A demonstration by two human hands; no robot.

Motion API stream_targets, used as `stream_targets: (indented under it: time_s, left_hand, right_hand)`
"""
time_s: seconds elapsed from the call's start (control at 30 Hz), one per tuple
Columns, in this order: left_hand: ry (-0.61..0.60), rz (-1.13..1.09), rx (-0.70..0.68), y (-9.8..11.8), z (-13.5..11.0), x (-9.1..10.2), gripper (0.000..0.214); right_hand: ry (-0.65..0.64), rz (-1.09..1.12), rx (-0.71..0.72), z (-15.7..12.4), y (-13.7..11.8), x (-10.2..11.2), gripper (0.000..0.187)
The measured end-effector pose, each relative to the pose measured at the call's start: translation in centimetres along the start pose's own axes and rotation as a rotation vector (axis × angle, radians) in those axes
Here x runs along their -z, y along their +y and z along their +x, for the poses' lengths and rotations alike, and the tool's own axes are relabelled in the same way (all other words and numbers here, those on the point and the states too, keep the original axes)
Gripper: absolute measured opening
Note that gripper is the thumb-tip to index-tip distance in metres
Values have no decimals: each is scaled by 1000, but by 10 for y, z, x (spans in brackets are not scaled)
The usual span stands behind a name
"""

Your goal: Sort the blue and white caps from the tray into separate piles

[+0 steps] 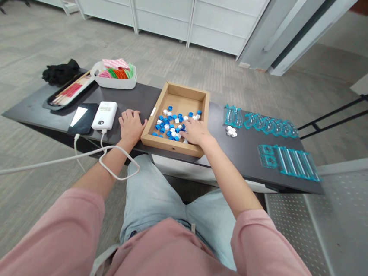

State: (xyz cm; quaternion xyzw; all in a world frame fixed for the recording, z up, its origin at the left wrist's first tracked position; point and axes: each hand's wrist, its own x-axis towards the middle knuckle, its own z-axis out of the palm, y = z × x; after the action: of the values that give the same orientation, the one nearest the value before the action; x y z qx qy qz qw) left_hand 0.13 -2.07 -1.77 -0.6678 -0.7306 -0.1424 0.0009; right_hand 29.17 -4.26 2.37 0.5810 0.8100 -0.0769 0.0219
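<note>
My right hand is inside a shallow cardboard box, over a heap of small blue and white hexagonal blocks. Its fingers are apart and touch the blocks at the heap's right side; no block shows in its grasp. Just outside the box, my left hand lies on the dark tabletop, fingers spread, thumb by the box's left wall. Several white blocks sit together on the table to the right of the box.
On the right lie teal translucent plastic pieces and a row of teal tubes. At left are a white power bank with a cable, a phone, a black tray and a white basket of colourful strips.
</note>
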Motion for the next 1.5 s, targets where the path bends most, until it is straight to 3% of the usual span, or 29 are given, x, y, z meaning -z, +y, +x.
stream_targets:
  time_s: [0.1, 0.17, 0.27, 0.33, 0.4, 0.47, 0.6, 0.7, 0.8, 0.93, 1.03, 1.1, 1.2, 1.37, 1.43, 1.5]
  left_hand:
    - [-5, 0, 7, 0, 0, 1, 56]
    - [-4, -2, 7, 1, 0, 2, 57]
    - [1, -5, 3, 2, -1, 3, 57]
    - [0, -7, 4, 3, -1, 4, 56]
    - [-4, -7, 9, 4, -2, 5, 55]
    - [-9, -2, 12, 4, -2, 5, 54]
    - [-10, 4, 7, 4, -2, 5, 55]
    - [-8, -1, 5, 4, -2, 3, 55]
    - [-4, -4, 7, 3, -2, 1, 56]
    - [-4, -7, 6, 3, -2, -1, 56]
    - [-12, -3, 13, 4, -2, 0, 56]
    - [-19, -3, 17, 4, -2, 2, 56]
    - [-27, -10, 12, 5, -3, 3, 57]
    - [-23, -23, 6, 3, -2, 0, 57]
    - [-21, -23, 7, 3, -2, -1, 57]
    - [-24, -24, 6, 3, -2, -1, 58]
  right_hand:
    - [-28, 103, 132, 3, -8, 3, 53]
    - [7, 135, 141, 5, -14, 3, 59]
    - [29, 116, 5, 12, -25, 3, 76]
    - [-32, 90, -68, 17, -32, 3, 82]
    - [-102, 79, -61, 23, -36, 7, 80]
    - [-83, 77, -15, 31, -37, 13, 72]
    - [45, 51, -131, 52, -25, 25, 70]
    - [-54, 45, -278, 64, -13, 24, 87]
    - [-126, 49, -319, 64, -8, 18, 96]
    - [-145, 14, -292, 64, -9, 21, 91]
    - [-57, -9, -255, 79, -13, 28, 81]
    - [-9, 8, -156, 94, -17, 30, 71]
    - [-67, 22, 10, 107, -28, 27, 61]
    - [-37, -57, 201, 100, -25, 30, 57]
    - [18, -72, 148, 94, -10, 35, 59]
    - [59, -120, -1, 89, 6, 40, 58]
